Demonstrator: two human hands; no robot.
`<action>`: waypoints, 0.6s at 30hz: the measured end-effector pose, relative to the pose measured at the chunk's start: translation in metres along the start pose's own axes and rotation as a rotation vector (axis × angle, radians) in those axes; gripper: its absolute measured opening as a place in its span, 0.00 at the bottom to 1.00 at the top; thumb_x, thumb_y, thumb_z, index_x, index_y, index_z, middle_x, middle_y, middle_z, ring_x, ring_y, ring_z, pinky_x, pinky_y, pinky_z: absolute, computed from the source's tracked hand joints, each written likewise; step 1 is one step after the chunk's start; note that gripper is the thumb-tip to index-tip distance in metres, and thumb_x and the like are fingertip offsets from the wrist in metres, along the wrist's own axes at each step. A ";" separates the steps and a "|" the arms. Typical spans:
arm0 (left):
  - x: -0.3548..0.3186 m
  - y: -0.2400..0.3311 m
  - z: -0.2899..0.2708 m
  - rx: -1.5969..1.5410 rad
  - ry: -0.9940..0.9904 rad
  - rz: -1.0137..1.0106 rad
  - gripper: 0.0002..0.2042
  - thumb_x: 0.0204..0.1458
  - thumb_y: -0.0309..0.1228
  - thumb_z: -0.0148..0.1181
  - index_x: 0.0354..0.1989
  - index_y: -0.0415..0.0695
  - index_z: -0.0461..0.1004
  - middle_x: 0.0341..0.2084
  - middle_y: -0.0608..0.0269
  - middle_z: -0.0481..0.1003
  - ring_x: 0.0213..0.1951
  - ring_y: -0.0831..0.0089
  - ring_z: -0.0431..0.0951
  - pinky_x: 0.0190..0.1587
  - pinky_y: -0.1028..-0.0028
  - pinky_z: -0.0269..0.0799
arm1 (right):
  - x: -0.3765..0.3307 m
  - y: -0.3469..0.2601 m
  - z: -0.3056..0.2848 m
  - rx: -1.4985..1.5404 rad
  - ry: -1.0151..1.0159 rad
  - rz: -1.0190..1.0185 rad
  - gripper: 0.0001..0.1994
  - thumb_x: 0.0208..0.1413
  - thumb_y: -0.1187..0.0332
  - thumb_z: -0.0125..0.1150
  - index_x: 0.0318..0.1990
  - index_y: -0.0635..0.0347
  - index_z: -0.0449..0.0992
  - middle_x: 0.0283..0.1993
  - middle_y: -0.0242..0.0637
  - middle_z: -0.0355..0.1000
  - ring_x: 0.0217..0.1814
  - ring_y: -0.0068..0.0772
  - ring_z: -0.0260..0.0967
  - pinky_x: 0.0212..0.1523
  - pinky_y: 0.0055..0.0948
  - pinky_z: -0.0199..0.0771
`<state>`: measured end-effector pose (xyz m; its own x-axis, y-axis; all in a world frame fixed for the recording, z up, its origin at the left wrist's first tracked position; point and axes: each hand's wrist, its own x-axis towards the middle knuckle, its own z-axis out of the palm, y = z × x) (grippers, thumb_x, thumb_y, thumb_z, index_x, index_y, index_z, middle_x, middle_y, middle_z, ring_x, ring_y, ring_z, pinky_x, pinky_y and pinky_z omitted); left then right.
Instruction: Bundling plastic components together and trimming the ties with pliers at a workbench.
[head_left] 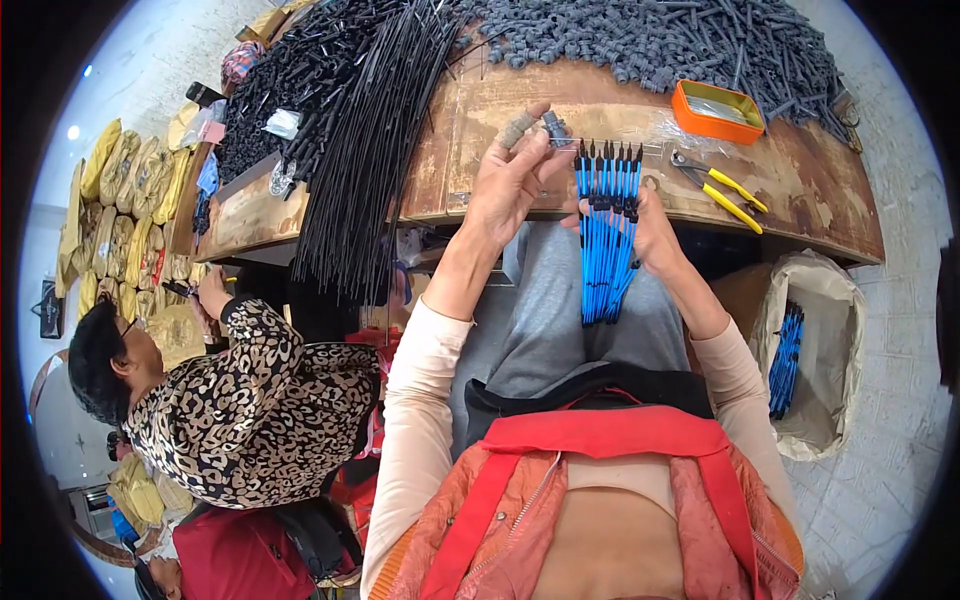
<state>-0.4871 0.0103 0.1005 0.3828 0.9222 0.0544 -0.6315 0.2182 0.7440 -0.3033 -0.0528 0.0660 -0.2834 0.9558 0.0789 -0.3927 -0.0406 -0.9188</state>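
Observation:
My left hand (508, 185) has beige wrapping on a finger. Its thumb and fingers pinch together at one end of a thin metal wire (565, 140), which runs sideways along the black tips of a row of blue rods (604, 260). A small blue-grey piece (556, 128) shows by these fingertips; I cannot tell whether it is a finger cover or a plastic part. My right hand (652, 232) grips the rods from behind and the right side, so some fingers are hidden. The rods hang above my lap at the table's front edge, black joints partway down.
Cutting pliers with yellow handles (735, 200) and an orange box (715, 112) lie on the wooden table (440, 170). Grey plastic parts (640, 40) and long black rods (375, 150) are heaped behind. A lined bin (820, 350) stands right. A co-worker (240, 400) sits left.

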 end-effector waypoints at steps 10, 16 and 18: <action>-0.001 -0.007 0.002 0.058 0.014 -0.078 0.18 0.61 0.21 0.53 0.60 0.38 0.65 0.47 0.53 0.76 0.48 0.66 0.79 0.52 0.69 0.78 | -0.004 0.000 -0.007 0.013 -0.033 -0.017 0.22 0.54 0.61 0.68 0.52 0.66 0.74 0.44 0.48 0.78 0.44 0.44 0.79 0.46 0.38 0.81; 0.013 -0.004 0.002 0.051 0.016 -0.056 0.13 0.61 0.21 0.53 0.54 0.37 0.69 0.47 0.53 0.76 0.48 0.67 0.79 0.54 0.69 0.77 | 0.008 -0.006 -0.007 -0.049 0.002 0.004 0.21 0.55 0.62 0.67 0.52 0.66 0.74 0.43 0.46 0.78 0.44 0.42 0.79 0.45 0.37 0.81; 0.015 0.002 0.006 0.041 0.047 -0.015 0.12 0.60 0.25 0.56 0.51 0.35 0.70 0.42 0.56 0.77 0.43 0.68 0.80 0.46 0.69 0.80 | 0.013 -0.007 -0.005 -0.039 -0.004 -0.005 0.20 0.56 0.64 0.67 0.52 0.65 0.74 0.42 0.45 0.78 0.43 0.41 0.79 0.45 0.36 0.81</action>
<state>-0.4783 0.0227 0.1068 0.3594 0.9331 0.0128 -0.5973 0.2195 0.7714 -0.2995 -0.0385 0.0715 -0.2848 0.9548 0.0850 -0.3601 -0.0244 -0.9326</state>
